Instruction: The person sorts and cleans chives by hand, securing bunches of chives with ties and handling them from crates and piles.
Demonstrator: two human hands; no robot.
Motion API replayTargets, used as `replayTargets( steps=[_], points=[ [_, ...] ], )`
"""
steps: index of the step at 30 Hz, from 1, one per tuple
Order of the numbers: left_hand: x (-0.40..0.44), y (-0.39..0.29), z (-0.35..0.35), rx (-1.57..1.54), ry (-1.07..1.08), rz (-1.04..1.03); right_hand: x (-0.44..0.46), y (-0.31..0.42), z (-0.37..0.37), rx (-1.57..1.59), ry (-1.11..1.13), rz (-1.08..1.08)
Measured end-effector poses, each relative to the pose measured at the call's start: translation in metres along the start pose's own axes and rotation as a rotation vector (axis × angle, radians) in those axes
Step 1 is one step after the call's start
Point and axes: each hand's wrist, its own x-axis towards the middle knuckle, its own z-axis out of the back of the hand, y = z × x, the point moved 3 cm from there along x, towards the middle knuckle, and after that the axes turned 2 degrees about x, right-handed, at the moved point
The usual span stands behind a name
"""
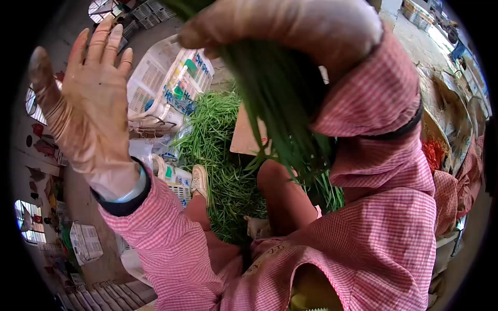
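Greens [275, 93] are hanging in a long bunch at the upper centre of the frame, where the gloved right hand [295, 23] is clasping them. At upper left, the gloved left hand [96, 106] is pointing upward, fingers spread apart. Loose stalks [223, 173] are lying mid-frame, near a white crate [145, 80].

At twelve o'clock the top edge cuts off the right hand [290, 31] and the upper end of the bunch [270, 88], which is blurred; how the fingertips meet it is hidden. The bunch covers part of the board [246, 136]. The jacket [378, 243] runs out of view at six. Red things [38, 129] at nine are too small to tell.
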Motion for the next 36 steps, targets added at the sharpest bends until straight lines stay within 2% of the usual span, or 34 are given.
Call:
replayTargets(
  steps=[1,2,5,6,8,9,11,12,13,15,17,19,20,22,24,25,26,28,30,32,33,34,35,36],
  points=[
    [0.003,0.024,0.007,0.17,-0.082,-0.028,-0.016,-0.006,0.014,0.007,0.022,0.006],
    [-0.001,0.052,0.008,0.247,-0.188,0.025,-0.032,-0.017,0.035,-0.026,-0.079,-0.037],
    [-0.024,0.171,0.037,0.188,-0.428,0.292,-0.077,-0.058,0.092,-0.13,-0.398,-0.169],
    [-0.041,0.218,0.042,0.019,-0.485,0.383,-0.083,-0.073,0.101,-0.171,-0.512,-0.22],
    [-0.081,0.301,0.045,-0.082,-0.603,0.629,-0.083,-0.145,0.105,-0.146,-0.573,-0.412],
    [-0.11,0.346,0.057,0.049,-0.51,0.575,-0.079,-0.186,0.109,-0.169,-0.584,-0.529],
    [-0.134,0.381,0.057,0.109,-0.567,0.717,-0.06,-0.269,0.119,-0.401,-0.552,-0.61],
    [-0.139,0.385,0.049,0.028,-0.721,0.92,-0.052,-0.308,0.124,-0.487,-0.566,-0.663],
    [-0.133,0.375,0.041,0.144,-0.677,0.9,-0.043,-0.33,0.123,-0.61,-0.568,-0.727],
    [-0.152,0.413,0.058,0.373,-0.635,1.032,-0.034,-0.348,0.11,-0.684,-0.579,-0.876],
    [-0.15,0.431,0.065,0.674,-0.524,1.077,-0.026,-0.364,0.101,-0.715,-0.61,-0.889],
    [-0.151,0.448,0.066,0.813,-0.455,1.137,-0.02,-0.387,0.094,-0.769,-0.662,-0.903],
    [-0.153,0.455,0.064,0.866,-0.421,1.157,-0.022,-0.392,0.09,-0.802,-0.701,-0.871],
    [-0.154,0.467,0.06,1.038,-0.273,1.173,-0.024,-0.431,0.089,-0.67,-0.939,-0.82],
    [-0.155,0.475,0.056,1.109,-0.2,1.19,-0.032,-0.456,0.083,-0.869,-0.96,-0.657],
    [-0.153,0.472,0.055,1.119,-0.217,1.205,-0.035,-0.43,0.075,-0.897,-0.83,-0.648],
    [-0.155,0.476,0.058,1.169,-0.19,1.204,-0.047,-0.408,0.074,-0.815,-0.693,-0.492],
    [-0.149,0.469,0.048,1.209,-0.144,1.173,-0.063,-0.354,0.101,-0.836,-0.592,-0.331],
    [-0.148,0.474,0.043,1.283,-0.164,1.136,-0.066,-0.36,0.153,-0.739,-0.868,-0.228],
    [-0.149,0.472,0.041,1.298,-0.198,1.142,-0.075,-0.41,0.187,-0.798,-0.895,-0.558],
    [-0.149,0.471,0.038,1.294,-0.201,1.143,-0.073,-0.417,0.187,-0.639,-0.821,-0.776],
    [-0.149,0.47,0.035,1.223,-0.226,1.136,-0.071,-0.44,0.178,-0.447,-0.776,-0.732],
    [-0.151,0.47,0.032,1.154,-0.25,1.129,-0.073,-0.459,0.163,-0.444,-0.772,-0.738],
    [-0.162,0.487,0.031,0.804,-0.359,1.003,-0.068,-0.46,0.144,-0.347,-0.782,-0.751]
  ],
)
